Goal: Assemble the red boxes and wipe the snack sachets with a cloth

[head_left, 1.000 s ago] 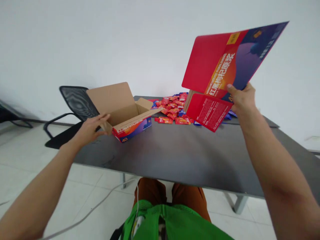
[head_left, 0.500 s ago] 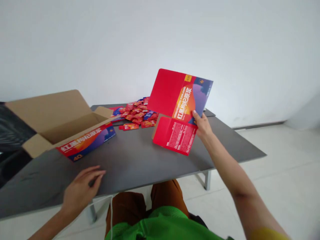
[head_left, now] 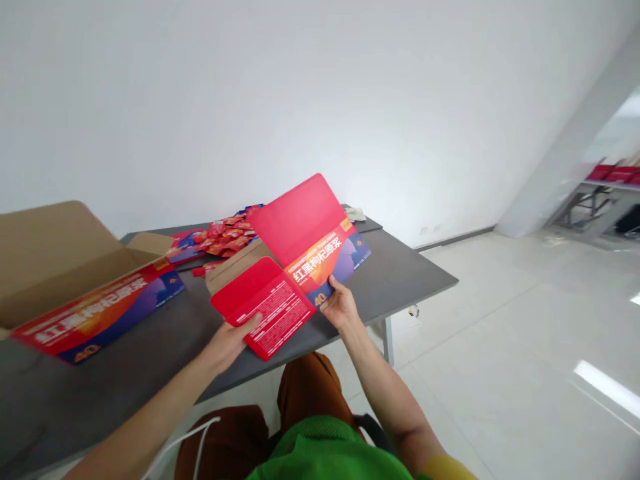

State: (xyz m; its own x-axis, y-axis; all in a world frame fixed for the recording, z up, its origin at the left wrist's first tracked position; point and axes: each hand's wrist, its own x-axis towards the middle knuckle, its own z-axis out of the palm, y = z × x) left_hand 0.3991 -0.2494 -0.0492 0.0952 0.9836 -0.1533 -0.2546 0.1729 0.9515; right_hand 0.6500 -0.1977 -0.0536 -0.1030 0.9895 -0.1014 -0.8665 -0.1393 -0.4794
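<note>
A flattened red and purple carton (head_left: 293, 267) with printed text is held low over the dark grey table (head_left: 400, 280). My right hand (head_left: 339, 308) grips its near edge, thumb on top. My left hand (head_left: 231, 340) holds the red end flap at the carton's lower left, fingers closed on it. An open box of the same print (head_left: 90, 293), with brown cardboard inside, lies at the left of the table. A heap of small red sachets (head_left: 225, 237) lies behind the carton.
The table's right corner ends near a white tiled floor (head_left: 500, 320). A white wall stands behind. A metal rack with red items (head_left: 610, 183) is at the far right. My green top and brown trousers fill the bottom.
The carton came down from up high at the right to just above the table in front of me. My left hand left the open box and table and took the carton's flap. My view swung right.
</note>
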